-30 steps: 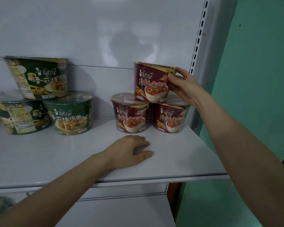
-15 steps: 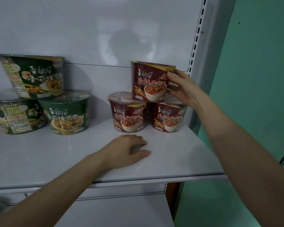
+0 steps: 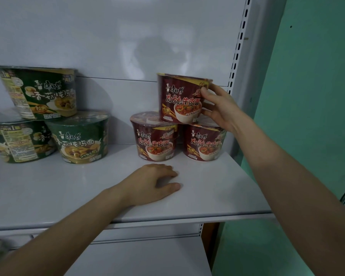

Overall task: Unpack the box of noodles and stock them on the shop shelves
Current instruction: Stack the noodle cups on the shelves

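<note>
Hands: the right hand (image 3: 217, 108) grips the top red bowl (image 3: 179, 98) by its right flank, thumb up near the rim and fingers lower on the wall. The left hand (image 3: 153, 184) rests on the shelf (image 3: 68, 192) with its fingers loosely bent, holding nothing.
Bowl's place: just left of the right hand, and above and beyond the left hand. It bridges the lids of the two lower red bowls (image 3: 154, 140).
Axis: upright, wide rim on top, label facing the person.
Nearer hand: the right, touching it. The left is well apart, low in front of the stack.
Edges: the post (image 3: 239, 56) stands just behind the right hand, and the back panel is close behind the stack. The shelf's right end lies under the right forearm.
Open room: bare shelf in front of the stack and around the left hand. There is also a gap left of the stack, before the green bowls (image 3: 80, 140).
Likely step: settling the bowl, then letting go.
Next move: probably draw the right hand back towards the person, since the post blocks the right side.
Risk: the bowl rests on two lids only, so a sideways drag could tip it.
Box: not in view.
</note>
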### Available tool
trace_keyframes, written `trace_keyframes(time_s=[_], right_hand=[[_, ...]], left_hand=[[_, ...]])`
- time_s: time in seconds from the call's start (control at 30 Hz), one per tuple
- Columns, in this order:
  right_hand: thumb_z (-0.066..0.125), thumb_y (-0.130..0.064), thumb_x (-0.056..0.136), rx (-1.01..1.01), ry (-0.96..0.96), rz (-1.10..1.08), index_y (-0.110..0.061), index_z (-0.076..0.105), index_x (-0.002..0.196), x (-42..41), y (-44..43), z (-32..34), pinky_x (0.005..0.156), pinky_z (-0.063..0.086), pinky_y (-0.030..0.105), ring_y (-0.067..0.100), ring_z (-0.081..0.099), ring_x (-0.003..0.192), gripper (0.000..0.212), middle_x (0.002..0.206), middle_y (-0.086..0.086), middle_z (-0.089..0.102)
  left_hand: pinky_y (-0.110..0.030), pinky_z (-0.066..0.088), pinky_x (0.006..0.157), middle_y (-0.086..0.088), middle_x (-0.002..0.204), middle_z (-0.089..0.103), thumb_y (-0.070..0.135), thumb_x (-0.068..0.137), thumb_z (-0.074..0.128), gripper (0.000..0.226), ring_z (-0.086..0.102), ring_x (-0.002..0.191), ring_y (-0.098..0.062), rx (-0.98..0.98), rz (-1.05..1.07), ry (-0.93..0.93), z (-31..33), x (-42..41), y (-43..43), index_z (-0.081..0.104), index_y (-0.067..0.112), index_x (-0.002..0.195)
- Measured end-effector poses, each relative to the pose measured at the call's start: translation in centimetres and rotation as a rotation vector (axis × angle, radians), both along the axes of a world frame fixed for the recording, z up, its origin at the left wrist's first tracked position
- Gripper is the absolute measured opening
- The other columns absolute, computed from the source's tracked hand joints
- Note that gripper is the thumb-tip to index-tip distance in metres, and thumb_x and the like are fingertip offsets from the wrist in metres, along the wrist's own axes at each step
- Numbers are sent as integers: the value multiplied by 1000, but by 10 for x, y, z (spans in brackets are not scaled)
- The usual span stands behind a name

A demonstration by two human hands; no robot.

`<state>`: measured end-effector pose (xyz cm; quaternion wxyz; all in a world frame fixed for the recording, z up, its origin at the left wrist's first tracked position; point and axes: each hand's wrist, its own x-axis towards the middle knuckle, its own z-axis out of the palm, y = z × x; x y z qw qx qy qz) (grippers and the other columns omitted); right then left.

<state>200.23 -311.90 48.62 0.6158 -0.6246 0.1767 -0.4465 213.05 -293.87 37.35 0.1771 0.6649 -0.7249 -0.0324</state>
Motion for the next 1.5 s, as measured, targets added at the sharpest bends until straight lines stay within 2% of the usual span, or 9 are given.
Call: trace_keyframes(time_s=[0.37,0.53,0.7,0.8,0.87,1.0,1.1,1.27,1.5], right_hand=[[58,-15,89,14,7,-37,-12,43,134,3,2,-2,87,47,31,21,55,109,48,120,6,58],[65,-23,84,-49,107,-157,-12,38,137,-6,4,1,104,35,40,25,45,126,61,136,10,49],[61,-25,87,-403,191,-541,-7,58,117,-27,24,2,87,45,23,12,56,100,35,112,5,61],[58,-20,89,-649,220,-686,-5,66,101,-42,40,1,80,46,20,10,57,86,21,95,4,66],[57,-19,89,-753,258,-668,-7,66,98,-48,53,0,77,46,16,6,56,80,18,88,-3,62],[56,-22,90,-871,367,-551,-13,66,100,-41,77,-5,74,42,7,-10,51,76,17,88,-12,59],[55,-23,90,-927,412,-475,-14,65,104,-23,94,-12,71,40,0,-12,50,76,18,91,-13,58],[56,-22,90,-973,445,-350,-9,63,109,18,124,-17,89,48,27,10,59,94,24,105,2,67],[54,-26,91,-1030,460,-263,-10,61,115,93,161,-16,90,46,27,16,60,103,29,113,5,66]], left_hand=[[-19,25,108,6,144,43,50,89,48,49,39,131,-7,7,0,4,-1,1,0,49,27,133],[-15,23,105,5,144,43,48,90,47,48,39,131,-6,-6,-12,-3,-2,1,0,50,25,133],[-15,26,105,6,142,45,49,90,46,48,41,129,-6,-18,-5,-24,0,-2,3,51,25,132],[-22,40,100,5,128,59,64,85,38,62,55,115,-12,-39,14,-80,4,-5,6,59,21,123],[-30,50,86,4,108,68,79,73,20,81,61,95,-13,-71,13,-185,5,-4,6,65,21,108],[-29,50,70,4,87,67,60,89,34,48,59,77,-14,-115,17,-294,10,-5,14,62,21,89],[-34,50,73,2,92,68,61,87,32,51,60,81,-16,-161,48,-265,14,-6,30,64,22,95],[-35,50,81,-1,110,68,71,70,9,85,61,98,-21,-235,151,-287,13,20,69,62,21,112],[-35,50,82,-1,113,67,73,71,10,85,61,99,-21,-224,311,-289,16,90,136,62,22,115]])
